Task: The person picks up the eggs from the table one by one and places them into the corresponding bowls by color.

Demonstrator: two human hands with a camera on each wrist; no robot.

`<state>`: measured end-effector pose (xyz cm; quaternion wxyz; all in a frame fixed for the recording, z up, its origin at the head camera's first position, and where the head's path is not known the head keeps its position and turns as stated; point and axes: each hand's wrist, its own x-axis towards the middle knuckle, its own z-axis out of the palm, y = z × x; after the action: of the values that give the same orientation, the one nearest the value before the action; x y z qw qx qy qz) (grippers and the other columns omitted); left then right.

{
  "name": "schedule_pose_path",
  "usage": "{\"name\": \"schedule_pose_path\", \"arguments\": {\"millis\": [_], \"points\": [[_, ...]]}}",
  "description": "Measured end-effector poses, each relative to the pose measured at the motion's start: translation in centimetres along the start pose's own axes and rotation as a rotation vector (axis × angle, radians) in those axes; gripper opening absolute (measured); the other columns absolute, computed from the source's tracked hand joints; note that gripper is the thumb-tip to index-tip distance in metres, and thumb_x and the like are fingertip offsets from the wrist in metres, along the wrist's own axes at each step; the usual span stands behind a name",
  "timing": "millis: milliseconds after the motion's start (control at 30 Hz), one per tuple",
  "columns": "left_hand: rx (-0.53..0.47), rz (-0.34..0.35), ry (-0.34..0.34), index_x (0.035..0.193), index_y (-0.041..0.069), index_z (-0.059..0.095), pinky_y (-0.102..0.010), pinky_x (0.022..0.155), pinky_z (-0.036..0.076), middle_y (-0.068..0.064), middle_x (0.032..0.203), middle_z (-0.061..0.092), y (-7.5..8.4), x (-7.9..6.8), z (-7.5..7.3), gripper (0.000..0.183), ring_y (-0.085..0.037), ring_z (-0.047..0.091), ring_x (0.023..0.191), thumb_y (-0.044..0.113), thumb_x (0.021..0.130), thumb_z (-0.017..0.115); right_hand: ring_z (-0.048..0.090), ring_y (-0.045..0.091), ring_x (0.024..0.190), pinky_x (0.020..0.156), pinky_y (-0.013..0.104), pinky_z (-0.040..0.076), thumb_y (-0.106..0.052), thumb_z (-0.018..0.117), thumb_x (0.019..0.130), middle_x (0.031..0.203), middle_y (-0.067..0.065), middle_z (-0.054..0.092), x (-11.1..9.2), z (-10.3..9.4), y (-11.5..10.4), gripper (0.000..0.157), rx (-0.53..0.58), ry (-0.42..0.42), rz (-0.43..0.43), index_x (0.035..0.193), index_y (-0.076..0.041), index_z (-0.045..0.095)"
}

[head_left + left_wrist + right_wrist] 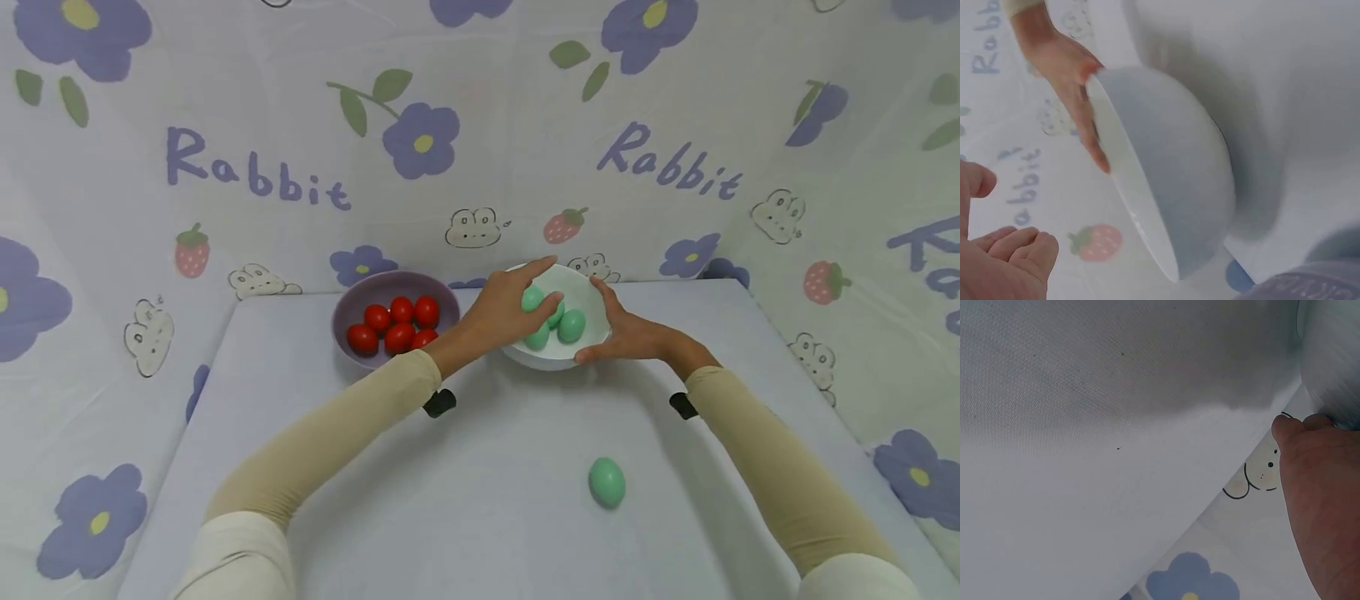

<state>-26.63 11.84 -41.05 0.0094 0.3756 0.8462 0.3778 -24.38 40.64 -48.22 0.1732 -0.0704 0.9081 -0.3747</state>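
A white bowl point(543, 363) stands at the back of the table with several green eggs point(572, 325) in it. My left hand point(504, 304) is above the bowl's left side, thumb and fingers spread apart and nothing between them; the left wrist view shows its fingers apart from the bowl. With thumb and fingers spread along the rim, my right hand point(633, 335) holds the bowl's right side. In the right wrist view only part of that hand point(1316, 487) shows beside the bowl. One more green egg point(607, 482) lies on the table in front.
Left of the white bowl stands a purple bowl point(347, 360) with several red eggs point(400, 337), partly behind my left wrist. A patterned cloth point(517, 150) hangs behind the white table point(465, 500).
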Motion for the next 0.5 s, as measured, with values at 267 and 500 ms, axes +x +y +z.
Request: {"name": "schedule_pose_path", "arguments": {"millis": [267,500], "points": [[-0.131,0.088,-0.029,0.161,0.021,0.048,-0.029,0.107,0.052,-0.004,0.145,0.066,3.1,-3.1,0.5,0.066,-0.017,0.063,0.129,0.044,0.102,0.067,0.005,0.045,0.16,0.123,0.071,0.018,-0.045,0.087,0.086,0.175,0.017,-0.014,-0.1,-0.4,0.2,0.139,0.01,-0.011,-0.015,0.164,-0.033,-0.027],[-0.323,0.161,-0.144,0.158,0.015,0.051,-0.02,0.113,0.043,0.004,0.159,0.054,4.3,-6.9,3.7,0.068,-0.008,0.053,0.142,0.043,0.1,0.073,0.003,0.046,0.16,0.123,0.072,0.016,-0.047,0.089,0.085,0.175,0.017,-0.013,0.1,-0.2,0.0,0.14,-0.01,-0.011,-0.039,0.165,-0.03,-0.025]]}}
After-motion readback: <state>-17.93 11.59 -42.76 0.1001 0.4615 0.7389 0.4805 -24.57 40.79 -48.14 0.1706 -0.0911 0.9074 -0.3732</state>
